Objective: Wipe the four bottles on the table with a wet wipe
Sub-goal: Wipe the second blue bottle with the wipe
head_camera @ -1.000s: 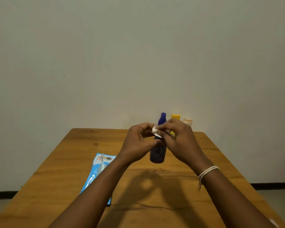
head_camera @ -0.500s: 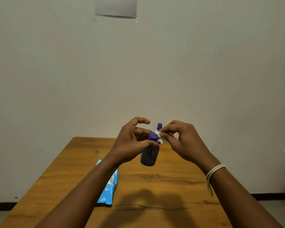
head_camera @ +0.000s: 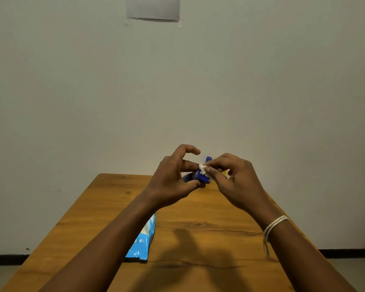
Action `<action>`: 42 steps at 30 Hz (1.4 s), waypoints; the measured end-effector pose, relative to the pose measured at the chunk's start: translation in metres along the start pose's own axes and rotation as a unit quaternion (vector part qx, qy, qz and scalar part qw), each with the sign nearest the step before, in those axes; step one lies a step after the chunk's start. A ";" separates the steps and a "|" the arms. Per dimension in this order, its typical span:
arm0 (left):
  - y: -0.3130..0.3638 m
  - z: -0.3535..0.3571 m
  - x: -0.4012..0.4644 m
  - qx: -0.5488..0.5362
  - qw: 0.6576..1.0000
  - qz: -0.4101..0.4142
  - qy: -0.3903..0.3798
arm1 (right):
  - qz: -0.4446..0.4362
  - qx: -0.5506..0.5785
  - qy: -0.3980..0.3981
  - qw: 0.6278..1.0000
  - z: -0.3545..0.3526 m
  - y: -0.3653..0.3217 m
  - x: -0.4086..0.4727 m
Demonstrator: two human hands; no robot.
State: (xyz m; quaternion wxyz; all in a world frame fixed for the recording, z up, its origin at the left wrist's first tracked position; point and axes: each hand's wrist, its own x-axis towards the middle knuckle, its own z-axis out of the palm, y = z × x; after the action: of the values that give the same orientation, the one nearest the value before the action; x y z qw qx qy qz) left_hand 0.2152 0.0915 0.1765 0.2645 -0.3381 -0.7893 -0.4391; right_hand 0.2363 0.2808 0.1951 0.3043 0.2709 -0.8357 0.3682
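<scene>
No writing can be read anywhere. The blue wipes packet (head_camera: 142, 242) lying on the counter (head_camera: 89, 209) at near left carries pale printed patches, but they are too small and blurred to make out. The sheet of paper (head_camera: 153, 8) taped high on the far wall shows blank. The dark blue bottle (head_camera: 195, 177) shows no label that can be read.
</scene>
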 end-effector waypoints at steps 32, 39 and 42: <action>0.012 -0.008 0.033 -0.318 0.916 -0.245 -0.032 | -0.117 -0.133 -0.078 0.981 -0.013 -0.027 -0.053; 0.015 0.004 0.037 -0.221 0.937 -0.248 -0.109 | -0.087 -0.143 -0.022 0.986 -0.013 -0.024 -0.050; 0.020 0.001 0.046 -0.209 0.932 -0.274 -0.111 | -0.051 -0.129 0.039 0.990 -0.016 -0.032 -0.019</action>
State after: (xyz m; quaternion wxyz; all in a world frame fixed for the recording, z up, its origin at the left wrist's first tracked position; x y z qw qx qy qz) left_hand 0.2015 0.1140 0.2196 -0.0319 -0.2028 -0.7658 -0.6094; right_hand 0.2758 0.2795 0.2044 0.3873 0.2567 -0.8490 0.2515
